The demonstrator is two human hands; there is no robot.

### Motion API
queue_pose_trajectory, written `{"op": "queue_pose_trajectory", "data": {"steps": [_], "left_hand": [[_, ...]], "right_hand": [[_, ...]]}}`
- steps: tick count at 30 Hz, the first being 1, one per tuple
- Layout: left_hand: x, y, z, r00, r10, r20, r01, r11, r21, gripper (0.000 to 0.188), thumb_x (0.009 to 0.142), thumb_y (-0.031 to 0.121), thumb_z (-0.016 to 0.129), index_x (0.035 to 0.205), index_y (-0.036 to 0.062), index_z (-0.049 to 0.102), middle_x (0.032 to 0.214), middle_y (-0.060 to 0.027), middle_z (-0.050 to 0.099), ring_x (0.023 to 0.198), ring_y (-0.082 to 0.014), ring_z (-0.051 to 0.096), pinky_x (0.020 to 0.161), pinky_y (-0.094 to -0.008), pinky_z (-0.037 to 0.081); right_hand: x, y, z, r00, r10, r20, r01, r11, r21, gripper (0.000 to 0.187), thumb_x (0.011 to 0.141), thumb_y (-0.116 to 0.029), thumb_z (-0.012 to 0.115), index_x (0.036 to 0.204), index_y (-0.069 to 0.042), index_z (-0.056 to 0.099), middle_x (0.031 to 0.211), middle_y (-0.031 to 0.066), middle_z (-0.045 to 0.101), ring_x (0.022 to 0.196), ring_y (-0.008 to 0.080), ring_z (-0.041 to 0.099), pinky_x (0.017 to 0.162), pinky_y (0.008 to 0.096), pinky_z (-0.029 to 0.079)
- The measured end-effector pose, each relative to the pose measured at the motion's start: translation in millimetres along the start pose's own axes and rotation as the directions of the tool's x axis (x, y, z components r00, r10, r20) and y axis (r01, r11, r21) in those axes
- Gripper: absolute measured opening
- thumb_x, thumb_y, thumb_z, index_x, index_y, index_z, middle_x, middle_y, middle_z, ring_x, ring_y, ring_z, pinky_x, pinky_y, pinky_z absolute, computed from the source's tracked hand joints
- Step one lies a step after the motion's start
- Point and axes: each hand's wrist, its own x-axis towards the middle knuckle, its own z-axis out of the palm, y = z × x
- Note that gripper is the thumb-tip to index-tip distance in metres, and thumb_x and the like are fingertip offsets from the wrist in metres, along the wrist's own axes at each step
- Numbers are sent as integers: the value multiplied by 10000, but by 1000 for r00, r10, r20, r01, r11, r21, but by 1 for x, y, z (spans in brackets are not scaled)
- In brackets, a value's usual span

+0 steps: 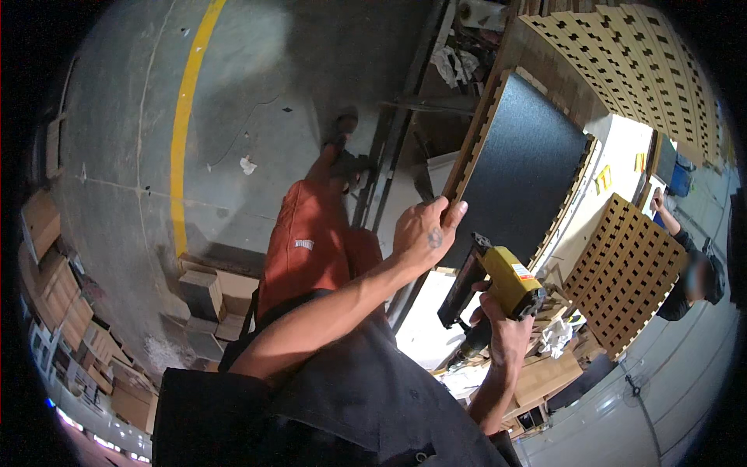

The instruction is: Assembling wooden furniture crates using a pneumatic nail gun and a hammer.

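A yellow and black nail gun is gripped in my right hand, its black nose close to the near end of a dark flat panel. Notched wooden edging runs along both long sides of this panel. My left hand is at the panel's near left corner, fingers curled and the thumb along the edge. Parts of those fingers are hidden, but they appear closed on the panel's edge. A dark tool, perhaps a drill, lies partly hidden behind my right hand.
Slatted panels with dark slots stand at the right, with a larger stack farther off. Another person works beyond them. Cardboard boxes sit on the floor at left, near a yellow floor line. Wood offcuts lie near my right arm.
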Motion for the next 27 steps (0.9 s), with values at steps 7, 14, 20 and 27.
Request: {"op": "queue_pose_trajectory", "data": {"steps": [7, 14, 20, 27], "left_hand": [[-25, -38, -1, 998, 55, -31, -61, 970, -235, 382, 1006, 363, 588, 1012, -16, 643, 777, -136, 656, 692, -228, 633, 673, -374, 511], [-24, -26, -6, 992, 23, 126, -7, 992, -124, 405, 867, 248, 781, 1136, -16, 635, 933, -144, 697, 869, -209, 693, 768, -321, 543], [-32, -33, -4, 994, 67, 82, -35, 940, -339, 355, 853, 163, 788, 1125, -13, 642, 996, -126, 696, 895, -209, 689, 770, -339, 532], [-33, -34, -4, 990, 1, 139, 41, 954, -298, 330, 839, 128, 783, 1100, -22, 646, 983, -143, 681, 886, -239, 696, 769, -342, 540]], "right_hand": [[-3, 7, 3, 999, -30, 45, 29, 999, 15, 417, 846, -18, 691, 1246, 43, 592, 991, 117, 720, 656, 140, 657, 556, 272, 532], [7, 6, 10, 998, -15, 64, 21, 995, -93, 397, 835, -33, 726, 1208, 47, 617, 932, 101, 729, 649, 147, 676, 575, 274, 547], [7, -2, 18, 999, 6, 43, 0, 990, -140, 359, 837, -50, 729, 1170, 49, 643, 888, 100, 721, 618, 142, 669, 560, 270, 535], [6, 0, 19, 999, -8, 44, 18, 976, -218, 339, 842, -44, 702, 1161, 55, 644, 925, 101, 730, 626, 152, 678, 573, 276, 561]]}}
